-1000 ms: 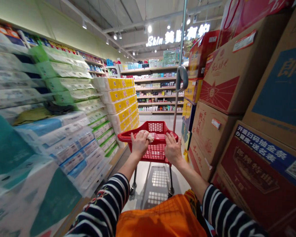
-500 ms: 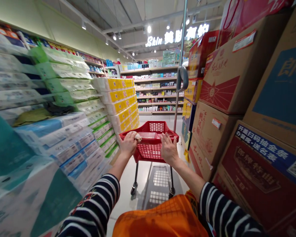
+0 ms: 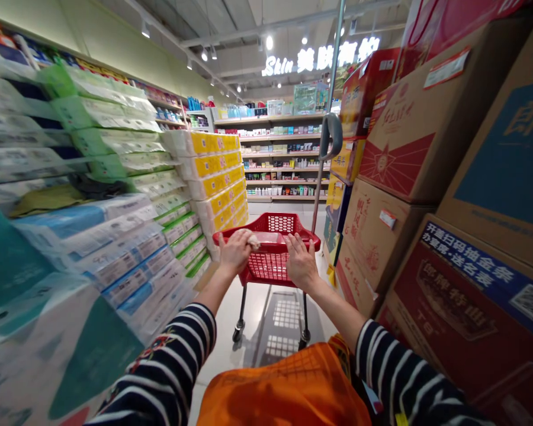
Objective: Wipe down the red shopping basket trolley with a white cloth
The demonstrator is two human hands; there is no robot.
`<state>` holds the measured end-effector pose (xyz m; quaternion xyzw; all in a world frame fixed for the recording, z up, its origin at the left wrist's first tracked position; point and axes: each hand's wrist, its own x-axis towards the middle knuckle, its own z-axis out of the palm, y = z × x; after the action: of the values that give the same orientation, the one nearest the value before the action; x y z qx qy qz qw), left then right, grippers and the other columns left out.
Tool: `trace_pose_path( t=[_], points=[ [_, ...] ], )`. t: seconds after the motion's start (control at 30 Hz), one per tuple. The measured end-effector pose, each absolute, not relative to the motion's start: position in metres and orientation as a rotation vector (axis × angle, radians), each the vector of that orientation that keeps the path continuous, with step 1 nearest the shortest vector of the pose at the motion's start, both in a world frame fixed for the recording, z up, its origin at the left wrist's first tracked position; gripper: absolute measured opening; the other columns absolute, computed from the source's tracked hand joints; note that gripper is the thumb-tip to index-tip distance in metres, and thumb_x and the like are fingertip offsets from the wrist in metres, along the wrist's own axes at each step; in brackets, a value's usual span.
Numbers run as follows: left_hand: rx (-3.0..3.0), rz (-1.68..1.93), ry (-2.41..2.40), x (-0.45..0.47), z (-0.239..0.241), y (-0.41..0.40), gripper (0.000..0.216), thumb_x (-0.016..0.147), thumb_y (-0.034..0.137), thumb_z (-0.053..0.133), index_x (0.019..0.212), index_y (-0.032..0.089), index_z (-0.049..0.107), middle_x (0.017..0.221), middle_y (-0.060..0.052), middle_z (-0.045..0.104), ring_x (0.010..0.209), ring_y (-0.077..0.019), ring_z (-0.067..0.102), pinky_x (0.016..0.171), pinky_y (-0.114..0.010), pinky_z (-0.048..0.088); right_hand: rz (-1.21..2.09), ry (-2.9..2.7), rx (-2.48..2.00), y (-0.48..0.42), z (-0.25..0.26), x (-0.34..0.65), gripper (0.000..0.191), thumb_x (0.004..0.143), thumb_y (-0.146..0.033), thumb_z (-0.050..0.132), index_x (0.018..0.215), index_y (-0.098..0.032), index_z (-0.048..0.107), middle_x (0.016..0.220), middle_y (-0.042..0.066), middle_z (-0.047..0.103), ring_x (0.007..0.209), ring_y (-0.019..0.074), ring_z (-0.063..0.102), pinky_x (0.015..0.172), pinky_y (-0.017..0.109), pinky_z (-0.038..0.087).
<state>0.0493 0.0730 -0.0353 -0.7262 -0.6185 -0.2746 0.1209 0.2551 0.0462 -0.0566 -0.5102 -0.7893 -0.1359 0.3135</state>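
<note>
A small red shopping cart with a mesh basket rolls on the aisle floor ahead of me. My left hand is closed over the near rim at the left, with a crumpled white tissue held against the rim. My right hand rests on the near rim at the right, fingers stretched forward over the edge. Both arms wear dark sleeves with white stripes. An orange garment shows at the bottom of the view.
Stacked packs of tissue paper line the left side, with yellow packs further on. Brown and red cardboard boxes are piled high on the right. A metal pole stands beside the cart. Shelves of bottles cross the aisle's far end.
The cart and I have moved forward along the aisle. My left hand slid left along the rim, still holding the tissue. My right hand stayed on the rim.
</note>
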Motion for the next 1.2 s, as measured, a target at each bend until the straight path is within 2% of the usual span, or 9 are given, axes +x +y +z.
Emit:
trace_pose_path(
  t=[0.13, 0.33, 0.53, 0.63, 0.77, 1.0, 1.1, 1.2],
  points=[
    [-1.987, -0.847, -2.026, 0.023, -0.033, 0.078, 0.035, 0.083, 0.028, 0.036, 0.114, 0.027, 0.053, 0.13, -0.006, 0.052, 0.118, -0.0232, 0.046, 0.106, -0.06, 0.005, -0.329, -2.099, -1.375, 0.047, -0.057, 0.256, 0.055, 0.078, -0.013, 0.038, 0.133, -0.008, 0.038, 0.14, 0.012, 0.037, 0.133, 0.0249, 0.024, 0.107, 0.05, 0.006],
    [-2.16, -0.846, -1.909, 0.055, -0.024, 0.092, 0.031, 0.082, 0.028, 0.037, 0.106, 0.027, 0.057, 0.121, -0.004, 0.059, 0.112, -0.0226, 0.05, 0.106, -0.055, 0.006, -0.315, -2.133, -1.419, 0.045, -0.06, 0.256, 0.055, 0.077, -0.014, 0.04, 0.132, -0.009, 0.041, 0.139, 0.014, 0.037, 0.131, 0.0277, 0.027, 0.106, 0.053, 0.008],
    [-2.125, -0.722, -1.98, 0.052, -0.017, 0.092, 0.032, 0.082, 0.03, 0.033, 0.101, 0.024, 0.059, 0.107, -0.007, 0.065, 0.103, -0.0227, 0.055, 0.095, -0.047, 0.025, -0.279, -2.166, -1.41, 0.047, -0.07, 0.267, 0.057, 0.073, -0.013, 0.043, 0.13, -0.009, 0.043, 0.14, 0.013, 0.037, 0.132, 0.0268, 0.025, 0.107, 0.05, 0.009],
    [-2.088, -0.71, -1.948, 0.06, -0.017, 0.08, 0.032, 0.082, 0.03, 0.034, 0.102, 0.023, 0.059, 0.103, -0.007, 0.065, 0.099, -0.0232, 0.056, 0.089, -0.044, 0.029, -0.277, -2.136, -1.353, 0.048, -0.075, 0.28, 0.058, 0.072, -0.012, 0.043, 0.129, -0.008, 0.044, 0.139, 0.012, 0.039, 0.133, 0.0251, 0.024, 0.109, 0.049, 0.006],
    [-2.08, -0.737, -1.829, 0.079, -0.023, 0.059, 0.034, 0.084, 0.03, 0.035, 0.109, 0.022, 0.056, 0.103, -0.008, 0.064, 0.098, -0.0232, 0.056, 0.087, -0.042, 0.029, -0.26, -2.073, -1.331, 0.05, -0.076, 0.299, 0.052, 0.074, -0.013, 0.041, 0.126, -0.011, 0.048, 0.136, 0.011, 0.044, 0.13, 0.0226, 0.029, 0.109, 0.048, 0.01],
    [-2.157, -0.785, -1.631, 0.059, -0.042, 0.028, 0.038, 0.081, 0.024, 0.042, 0.117, 0.027, 0.051, 0.128, -0.006, 0.053, 0.112, -0.0216, 0.05, 0.097, -0.041, 0.021, -0.276, -1.909, -1.519, 0.057, -0.07, 0.32, 0.044, 0.083, -0.019, 0.037, 0.125, -0.013, 0.049, 0.135, 0.011, 0.044, 0.129, 0.0251, 0.032, 0.105, 0.056, 0.012],
    [-2.11, -0.794, -1.71, 0.045, -0.039, 0.027, 0.034, 0.082, 0.026, 0.041, 0.113, 0.027, 0.053, 0.121, -0.005, 0.059, 0.109, -0.0209, 0.052, 0.098, -0.042, 0.02, -0.242, -1.841, -1.581, 0.057, -0.067, 0.311, 0.045, 0.084, -0.02, 0.038, 0.127, -0.01, 0.047, 0.136, 0.015, 0.042, 0.129, 0.028, 0.032, 0.103, 0.058, 0.015],
    [-2.163, -0.761, -1.744, 0.047, -0.031, 0.03, 0.028, 0.083, 0.03, 0.041, 0.105, 0.026, 0.057, 0.112, -0.004, 0.063, 0.103, -0.0202, 0.055, 0.095, -0.042, 0.022, -0.248, -1.87, -1.483, 0.05, -0.065, 0.29, 0.045, 0.086, -0.022, 0.038, 0.129, -0.011, 0.045, 0.137, 0.015, 0.041, 0.129, 0.027, 0.032, 0.104, 0.055, 0.016]
  ],
)
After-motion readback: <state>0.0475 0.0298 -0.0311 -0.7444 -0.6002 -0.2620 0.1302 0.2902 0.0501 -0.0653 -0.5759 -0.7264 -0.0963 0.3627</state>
